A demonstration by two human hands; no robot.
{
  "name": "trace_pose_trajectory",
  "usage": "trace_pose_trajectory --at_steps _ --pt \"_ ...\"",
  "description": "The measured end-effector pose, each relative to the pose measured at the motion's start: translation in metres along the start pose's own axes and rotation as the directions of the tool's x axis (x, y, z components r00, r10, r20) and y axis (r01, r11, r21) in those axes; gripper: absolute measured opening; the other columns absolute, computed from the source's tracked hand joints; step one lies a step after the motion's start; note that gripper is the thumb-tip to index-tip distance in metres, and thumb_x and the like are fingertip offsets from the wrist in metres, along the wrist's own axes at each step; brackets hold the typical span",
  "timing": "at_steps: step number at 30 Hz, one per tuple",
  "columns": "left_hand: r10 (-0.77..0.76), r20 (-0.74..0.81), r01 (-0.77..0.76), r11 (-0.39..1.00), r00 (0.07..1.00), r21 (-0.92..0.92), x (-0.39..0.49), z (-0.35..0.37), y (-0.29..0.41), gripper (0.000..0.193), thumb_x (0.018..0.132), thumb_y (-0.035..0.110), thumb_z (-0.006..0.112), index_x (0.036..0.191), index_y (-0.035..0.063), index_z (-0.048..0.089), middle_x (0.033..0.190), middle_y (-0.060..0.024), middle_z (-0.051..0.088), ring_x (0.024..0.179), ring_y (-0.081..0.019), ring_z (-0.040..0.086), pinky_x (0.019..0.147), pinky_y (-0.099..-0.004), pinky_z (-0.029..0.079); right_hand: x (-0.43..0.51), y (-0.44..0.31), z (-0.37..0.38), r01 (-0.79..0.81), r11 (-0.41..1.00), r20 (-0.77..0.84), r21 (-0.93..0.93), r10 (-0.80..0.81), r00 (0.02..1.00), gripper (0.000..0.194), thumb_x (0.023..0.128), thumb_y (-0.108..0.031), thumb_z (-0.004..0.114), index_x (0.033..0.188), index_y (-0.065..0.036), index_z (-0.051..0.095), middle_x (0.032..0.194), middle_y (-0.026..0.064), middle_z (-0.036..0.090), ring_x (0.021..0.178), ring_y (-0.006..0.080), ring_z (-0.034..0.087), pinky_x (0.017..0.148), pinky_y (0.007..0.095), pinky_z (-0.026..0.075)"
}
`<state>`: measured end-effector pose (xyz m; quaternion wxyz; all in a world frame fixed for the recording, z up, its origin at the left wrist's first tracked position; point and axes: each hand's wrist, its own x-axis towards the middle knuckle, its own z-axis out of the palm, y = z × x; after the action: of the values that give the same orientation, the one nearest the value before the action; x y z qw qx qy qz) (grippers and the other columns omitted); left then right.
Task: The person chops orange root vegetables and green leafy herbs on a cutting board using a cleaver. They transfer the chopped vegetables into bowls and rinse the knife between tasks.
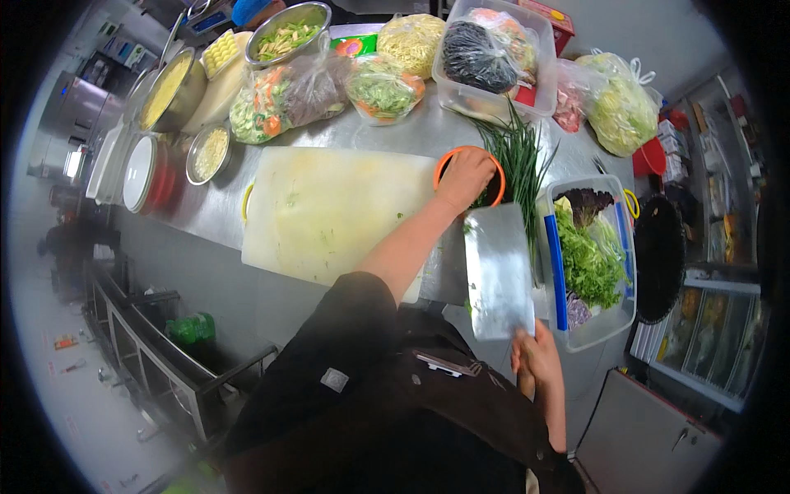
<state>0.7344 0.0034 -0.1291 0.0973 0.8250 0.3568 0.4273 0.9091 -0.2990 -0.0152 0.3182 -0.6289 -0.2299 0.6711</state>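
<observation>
My left hand (pixel 467 179) reaches into an orange-rimmed round container (pixel 500 179); its fingertips are hidden, so whether they hold anything does not show. Dark green bits lie inside that container. In my right hand (pixel 538 358) is the handle of a cleaver (pixel 498 272), its broad blade pointing away from me, just below the container. A white plastic cutting board (pixel 333 210) with scattered green scraps lies left of the container. Long green chives or scallions (pixel 518 154) lie on the steel table to the container's right, partly beside the blade.
A clear bin (pixel 629 309) of lettuce stands at the right. Bagged shredded vegetables (pixel 386 89), a bin (pixel 546 62) of bags and a steel bowl (pixel 288 62) line the back. A small bowl of chopped white pieces (pixel 210 154) and a white-lidded stack (pixel 139 173) stand left.
</observation>
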Motion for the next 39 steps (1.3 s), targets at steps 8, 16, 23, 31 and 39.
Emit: trace_pose_trajectory --at_steps 8,16,23,31,39 --pt "0.092 -0.029 -0.09 0.994 0.995 0.061 0.011 -0.034 0.018 0.01 0.072 0.016 0.065 0.077 0.0076 0.063 0.088 -0.0069 0.061 0.082 -0.027 0.058 0.072 -0.0382 0.049 -0.029 0.006 -0.019 0.106 0.961 -0.257 0.257 -0.038 0.966 0.032 0.093 -0.014 0.054 0.121 -0.006 0.041 0.059 0.0015 0.041 0.042 0.0126 0.043 0.037 0.0268 0.038" --pt "-0.982 -0.125 0.162 0.147 0.139 -0.976 -0.092 -0.17 -0.04 0.014 0.089 0.023 0.059 0.091 0.009 0.061 0.081 -0.0015 0.059 0.075 -0.0118 0.054 0.071 -0.0264 0.045 0.045 -0.025 0.034 0.111 0.993 0.025 -0.027 -0.11 0.994 0.03 0.094 -0.015 0.055 0.119 -0.009 0.039 0.062 0.0006 0.045 0.047 0.0116 0.047 0.04 0.026 0.041" --pt "-0.988 0.03 -0.402 0.034 -0.152 -0.915 -0.251 -0.289 -0.089 0.013 0.085 0.02 0.057 0.077 0.0103 0.056 0.078 -0.0045 0.06 0.074 -0.0194 0.057 0.07 -0.0312 0.049 0.187 -0.009 0.194 0.114 0.96 0.327 -0.255 -0.025 0.945 0.021 0.094 -0.015 0.054 0.11 -0.003 0.052 0.067 -0.0002 0.051 0.05 0.0097 0.049 0.043 0.0248 0.04" --pt "-0.999 0.004 -0.443 0.017 -0.046 -0.896 -0.307 -0.345 -0.121 0.016 0.09 0.021 0.054 0.083 0.0074 0.058 0.086 -0.0069 0.061 0.082 -0.023 0.058 0.076 -0.0327 0.052 0.246 -0.036 0.286 0.277 0.762 0.449 -0.585 0.02 0.893 0.02 0.095 -0.023 0.055 0.097 -0.004 0.05 0.06 0.0014 0.048 0.043 0.0108 0.048 0.042 0.0257 0.042" --pt "-0.993 0.113 -0.398 -0.111 0.018 -0.911 -0.316 -0.37 -0.155 0.015 0.089 0.018 0.056 0.082 0.0048 0.058 0.088 -0.0083 0.06 0.088 -0.0237 0.058 0.079 -0.0339 0.053 0.221 -0.027 0.291 0.221 0.655 0.437 -0.722 0.184 0.881 0.021 0.094 -0.025 0.058 0.099 -0.005 0.056 0.059 -0.0012 0.05 0.047 0.0083 0.048 0.045 0.0242 0.039"
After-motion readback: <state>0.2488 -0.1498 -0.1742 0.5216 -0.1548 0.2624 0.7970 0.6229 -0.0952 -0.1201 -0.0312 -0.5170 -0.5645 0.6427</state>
